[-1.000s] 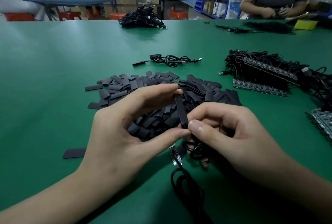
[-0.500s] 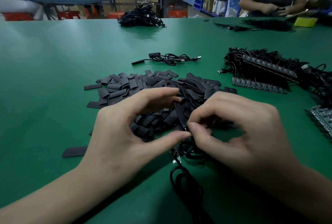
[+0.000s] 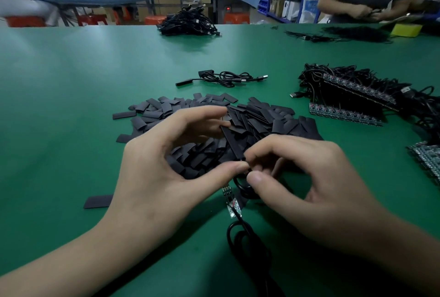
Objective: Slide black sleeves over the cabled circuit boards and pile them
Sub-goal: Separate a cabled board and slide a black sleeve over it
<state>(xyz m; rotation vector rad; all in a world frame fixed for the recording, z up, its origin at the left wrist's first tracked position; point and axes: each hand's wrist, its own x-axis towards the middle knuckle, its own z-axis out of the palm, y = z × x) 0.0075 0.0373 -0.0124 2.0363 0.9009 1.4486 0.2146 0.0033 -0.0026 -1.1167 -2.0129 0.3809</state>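
My left hand [image 3: 152, 172] pinches black sleeve [image 3: 232, 141] end to end; my right hand [image 3: 316, 177] pinches cable [image 3: 238, 182] at its base.

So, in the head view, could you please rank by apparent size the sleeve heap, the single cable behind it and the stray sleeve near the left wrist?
1. sleeve heap
2. single cable, which lies farther off and so looks smaller than it is
3. stray sleeve, clearly smallest

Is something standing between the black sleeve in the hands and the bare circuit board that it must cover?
Only the hands: the left hand and right hand pinch the lower end of the sleeve, just above the circuit board, with a cable loop beside it.
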